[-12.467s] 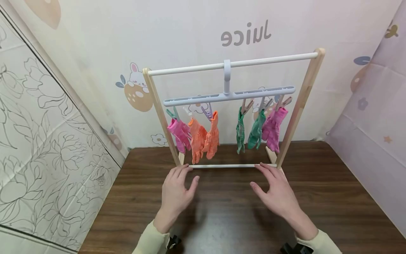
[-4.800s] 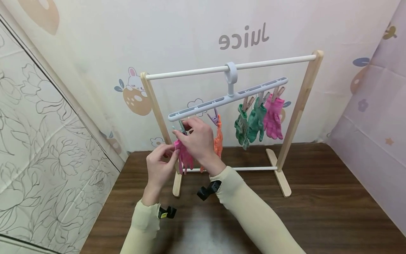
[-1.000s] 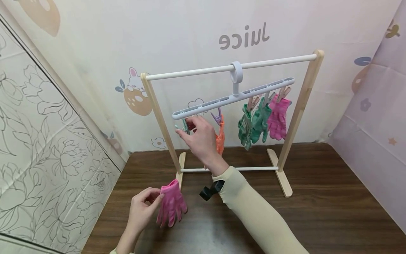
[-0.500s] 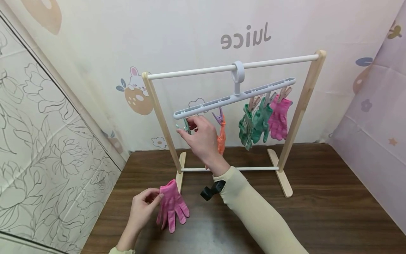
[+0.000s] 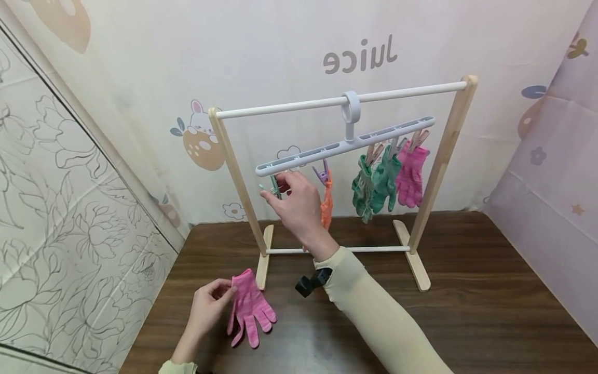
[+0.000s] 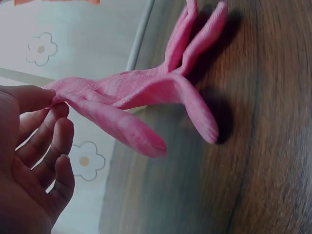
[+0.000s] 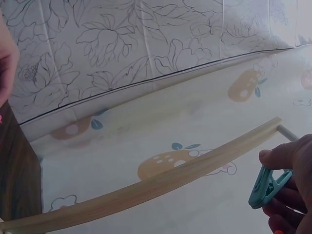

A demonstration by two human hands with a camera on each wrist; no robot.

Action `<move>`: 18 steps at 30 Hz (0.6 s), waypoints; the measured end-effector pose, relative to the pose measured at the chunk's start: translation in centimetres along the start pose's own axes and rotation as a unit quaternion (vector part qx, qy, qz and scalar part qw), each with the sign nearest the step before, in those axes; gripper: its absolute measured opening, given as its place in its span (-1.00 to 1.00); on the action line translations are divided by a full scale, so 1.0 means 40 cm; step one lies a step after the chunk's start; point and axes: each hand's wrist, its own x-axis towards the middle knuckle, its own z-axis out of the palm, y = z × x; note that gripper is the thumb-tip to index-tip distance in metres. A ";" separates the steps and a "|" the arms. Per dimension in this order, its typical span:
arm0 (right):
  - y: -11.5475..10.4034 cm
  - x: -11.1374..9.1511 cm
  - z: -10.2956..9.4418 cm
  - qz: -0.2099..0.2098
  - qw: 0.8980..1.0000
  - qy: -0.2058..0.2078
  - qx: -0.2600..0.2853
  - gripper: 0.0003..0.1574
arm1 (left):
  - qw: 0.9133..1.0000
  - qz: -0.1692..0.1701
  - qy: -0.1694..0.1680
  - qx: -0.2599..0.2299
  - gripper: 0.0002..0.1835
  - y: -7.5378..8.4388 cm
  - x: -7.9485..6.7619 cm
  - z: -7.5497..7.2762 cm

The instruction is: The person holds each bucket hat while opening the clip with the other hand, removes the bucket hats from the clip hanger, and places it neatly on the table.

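Observation:
My left hand pinches a pink knit glove at its cuff. In the left wrist view, thumb and forefinger grip the cuff edge while the glove fingers hang close over the brown tabletop. My right hand reaches up to the left end of the light blue hanger, holding a teal clothespin between thumb and fingers. Nothing shows in the clothespin's jaws. The hanger tilts down to the left on its hook. An orange glove hangs from a purple clothespin, partly behind my right hand.
Two green gloves and another pink glove hang clipped on the hanger's right half. The wooden rack has a white top rod and stands on the table before a printed curtain.
Both hands have left the rack's bottom rod. The pink glove has come off the teal clothespin and been lowered toward the table by my left hand. The hanger's left end has dipped.

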 end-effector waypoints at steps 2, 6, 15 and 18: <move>0.000 0.000 -0.001 -0.003 1.000 0.001 -0.004 -0.55 | 1.000 -0.009 -0.003 0.012 -0.96 -0.009 0.006 0.001; -0.002 -0.001 -0.002 -0.007 1.000 0.006 -0.013 -0.54 | 0.998 -0.028 -0.022 0.056 -0.95 -0.021 0.014 -0.001; -0.009 -0.003 -0.001 -0.013 1.000 0.012 -0.026 -0.51 | 0.985 -0.071 -0.051 0.151 -0.89 -0.029 0.024 -0.010; -0.012 -0.002 -0.001 -0.015 0.999 0.015 -0.031 -0.53 | 0.981 -0.082 -0.056 0.168 -0.86 -0.032 0.025 -0.013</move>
